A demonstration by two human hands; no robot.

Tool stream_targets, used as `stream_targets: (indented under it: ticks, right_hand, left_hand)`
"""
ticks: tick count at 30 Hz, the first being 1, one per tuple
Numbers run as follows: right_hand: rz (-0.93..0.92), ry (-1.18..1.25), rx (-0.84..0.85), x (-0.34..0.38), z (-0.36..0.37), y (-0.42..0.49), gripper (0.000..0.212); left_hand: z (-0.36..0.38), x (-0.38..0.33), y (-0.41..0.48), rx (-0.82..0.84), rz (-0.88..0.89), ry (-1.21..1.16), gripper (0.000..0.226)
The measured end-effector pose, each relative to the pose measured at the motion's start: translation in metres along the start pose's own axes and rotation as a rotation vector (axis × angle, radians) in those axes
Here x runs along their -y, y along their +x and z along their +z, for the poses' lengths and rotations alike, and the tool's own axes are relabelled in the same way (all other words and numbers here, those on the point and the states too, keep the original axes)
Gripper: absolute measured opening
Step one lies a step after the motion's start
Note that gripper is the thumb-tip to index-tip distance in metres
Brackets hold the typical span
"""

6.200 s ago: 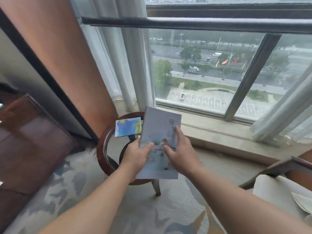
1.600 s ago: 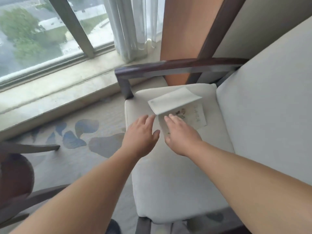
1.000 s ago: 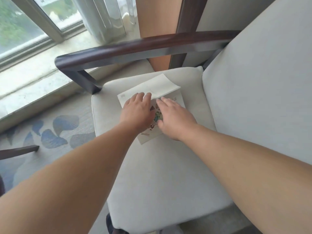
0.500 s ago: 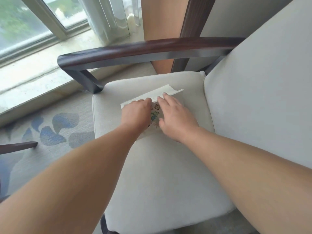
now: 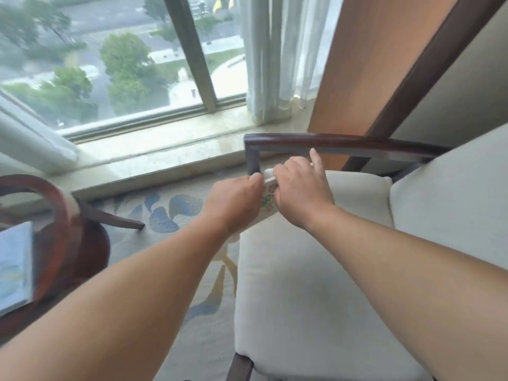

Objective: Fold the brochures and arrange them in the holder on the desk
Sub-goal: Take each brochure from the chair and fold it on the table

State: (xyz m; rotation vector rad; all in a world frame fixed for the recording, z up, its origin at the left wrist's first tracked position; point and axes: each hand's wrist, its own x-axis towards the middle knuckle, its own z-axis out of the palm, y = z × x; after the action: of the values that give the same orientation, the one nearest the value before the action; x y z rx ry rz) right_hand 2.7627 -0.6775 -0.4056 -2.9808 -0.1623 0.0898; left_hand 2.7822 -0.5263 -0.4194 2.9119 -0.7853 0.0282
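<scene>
A white folded brochure (image 5: pixel 268 195) with a green and red picture is held in the air between both hands, over the front left corner of the chair seat. My left hand (image 5: pixel 233 202) grips its left side and my right hand (image 5: pixel 301 188) grips its right side, forefinger raised. Most of the brochure is hidden by the hands. Another brochure (image 5: pixel 13 266), blue and white, lies on the round wooden side table (image 5: pixel 59 204) at the far left. No holder is in view.
A cream armchair seat (image 5: pixel 308 292) with a dark wooden armrest (image 5: pixel 343 143) fills the right half. The window sill (image 5: pixel 154 144) and white curtains (image 5: pixel 272 56) are behind. Patterned carpet (image 5: pixel 176 210) lies between the chair and the side table.
Both hands have lifted the brochure off the chair seat, folded shut, and carried it left. The view has swung left, bringing the side table and the window into sight.
</scene>
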Motion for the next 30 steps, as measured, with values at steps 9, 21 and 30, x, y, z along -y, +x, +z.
stream_targets:
  ticks: [9, 21, 30]
  right_hand:
    - [-0.36, -0.024, 0.006, 0.256, -0.028, -0.014, 0.016]
    - [-0.602, 0.161, 0.016, 0.569, 0.005, -0.062, 0.074]
    - [-0.566, 0.166, 0.131, 0.61, 0.058, -0.031, 0.081]
  left_hand:
    - [-0.099, 0.165, -0.194, -0.118, -0.236, -0.025, 0.028]
    - [-0.15, 0.376, -0.475, -0.156, -0.673, -0.037, 0.022]
    - [-0.11, 0.434, -0.491, -0.13, -0.814, -0.108, 0.027]
